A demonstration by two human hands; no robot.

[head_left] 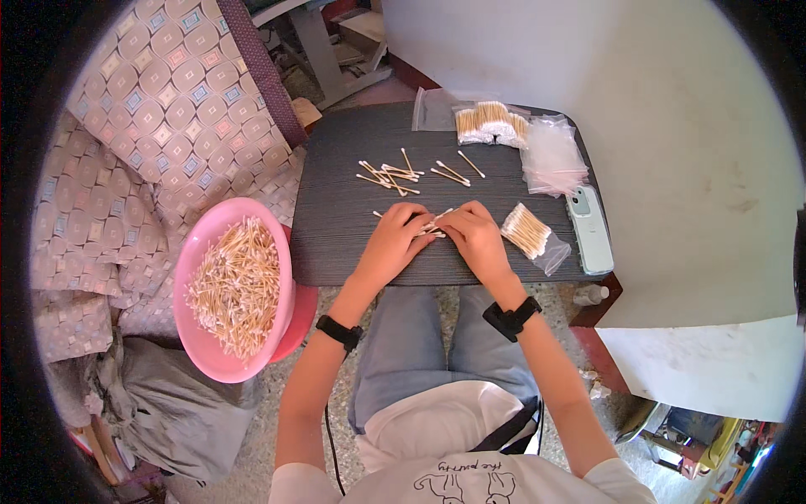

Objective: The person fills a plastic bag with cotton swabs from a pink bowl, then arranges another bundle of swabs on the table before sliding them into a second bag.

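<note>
Near the front edge of the dark table (336, 252), my left hand (389, 244) and my right hand (478, 239) meet over a few cotton swabs (432, 225). The fingers of both hands are closed around these swabs, and partly cover them. Beyond my hands lie several loose cotton swabs (390, 175), some crossing each other. To the right of my right hand is a small clear bag of cotton swabs (527, 231). On my left stands a pink basin (186, 277) heaped with cotton swabs (235, 290).
Filled bags of swabs (493, 124) lie at the far edge, beside a pile of clear plastic bags (554, 155). A pale phone (591, 229) rests at the right edge, near the wall (688, 168). Patterned cushions (185, 92) fill the left side.
</note>
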